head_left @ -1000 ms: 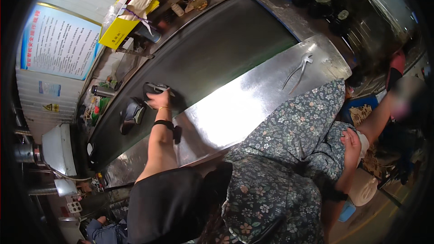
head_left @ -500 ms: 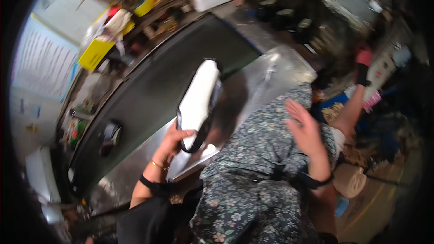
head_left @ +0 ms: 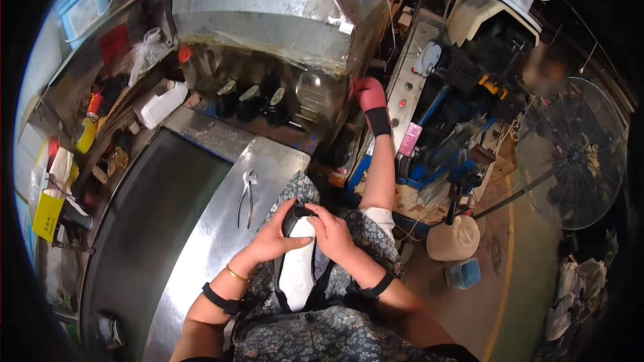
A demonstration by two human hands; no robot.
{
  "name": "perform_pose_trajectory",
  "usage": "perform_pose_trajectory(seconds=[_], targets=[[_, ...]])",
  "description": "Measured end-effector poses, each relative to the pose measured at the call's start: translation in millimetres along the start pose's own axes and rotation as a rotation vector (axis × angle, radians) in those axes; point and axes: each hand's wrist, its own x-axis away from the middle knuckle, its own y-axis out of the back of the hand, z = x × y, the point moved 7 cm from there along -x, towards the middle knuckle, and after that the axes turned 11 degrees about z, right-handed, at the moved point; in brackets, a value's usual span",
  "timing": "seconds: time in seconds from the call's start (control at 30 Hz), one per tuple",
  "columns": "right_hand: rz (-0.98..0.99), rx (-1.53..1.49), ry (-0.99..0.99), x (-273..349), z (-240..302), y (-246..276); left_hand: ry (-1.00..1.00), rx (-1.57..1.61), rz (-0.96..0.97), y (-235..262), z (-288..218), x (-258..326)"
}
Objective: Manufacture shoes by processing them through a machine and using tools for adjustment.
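Both hands on white sole over lap: left hand fingers clamped on it, right hand fingers pressed together on top; pliers nearby.

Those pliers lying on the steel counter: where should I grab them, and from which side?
Take the pliers by the two handles, their long splayed legs pointing toward the person, probably coming from above with the left hand, which is nearer. They lie flat on the bare metal counter, apart from other things.

Both forearms come up from the lower edge and meet before the torso, each with a dark band at the wrist. The left hand lies palm-down with fingers stretched rightward. The right hand curls its fingers inward, close beside the left.
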Motion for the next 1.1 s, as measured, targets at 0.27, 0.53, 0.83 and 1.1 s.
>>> perform_pose_trajectory(seconds=[0.27, 0.53, 0.83, 1.1], targets=[[0.043, 0.138, 0.006, -17.9, -23.9, 3.5, 0.057, 0.347, -0.117, -13.8, 28.5, -15.0], [0.253, -0.004, -0.208, -23.1, -35.6, 4.1, 0.079, 0.443, -0.095, -16.2, 33.8, -26.9], [0.451, -0.252, -0.205, -25.2, -49.8, -16.4, 0.111, 0.44, -0.136, -24.9, 42.5, -19.8], [0.348, -0.153, -0.153, -11.5, -34.6, -20.9, 0.036, -0.059, -0.212, -20.6, 31.0, -1.0]])
